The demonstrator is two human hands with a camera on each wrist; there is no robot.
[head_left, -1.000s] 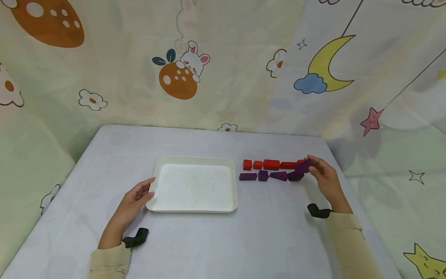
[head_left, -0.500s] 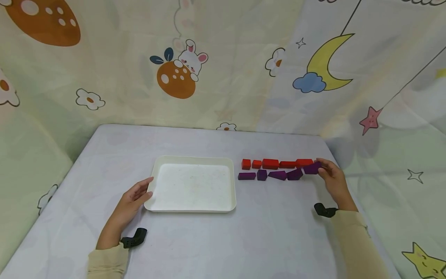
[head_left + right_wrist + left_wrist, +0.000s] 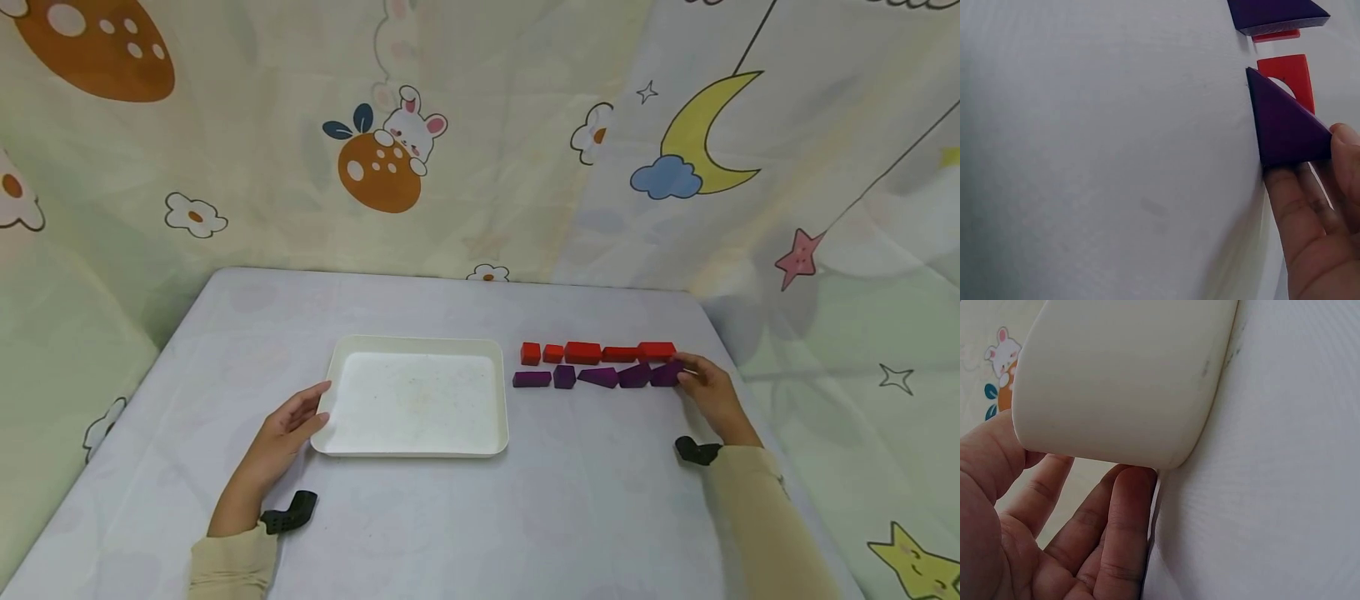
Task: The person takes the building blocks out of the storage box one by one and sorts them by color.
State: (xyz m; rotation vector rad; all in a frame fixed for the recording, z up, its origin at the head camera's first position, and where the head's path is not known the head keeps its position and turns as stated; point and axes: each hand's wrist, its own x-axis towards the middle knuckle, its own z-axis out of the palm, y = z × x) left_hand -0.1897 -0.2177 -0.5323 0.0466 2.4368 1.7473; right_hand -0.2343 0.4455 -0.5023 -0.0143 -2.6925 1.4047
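At the right end of the near row in the head view, my right hand [image 3: 712, 396] pinches a purple triangular block [image 3: 1285, 125] between thumb and fingers. The block stands low at the table, close beside a red arch block [image 3: 1300, 75]. Several purple blocks [image 3: 597, 377] continue that row to the left, and several red blocks [image 3: 582, 352] form a row just behind. My left hand [image 3: 279, 433] holds the left side of a white tray [image 3: 420, 451]. Its thumb lies at the rim, and its fingers touch the outer wall [image 3: 1116, 381] in the left wrist view.
The tray holds nothing and lies left of the two rows. A white cloth covers the table [image 3: 480, 525], whose back edge meets a patterned curtain [image 3: 510, 167]. Black cameras [image 3: 291, 512] sit on both wrists.
The right hand has moved right, then lowered the purple triangular block to the end of the purple row. The left hand stays at the tray.
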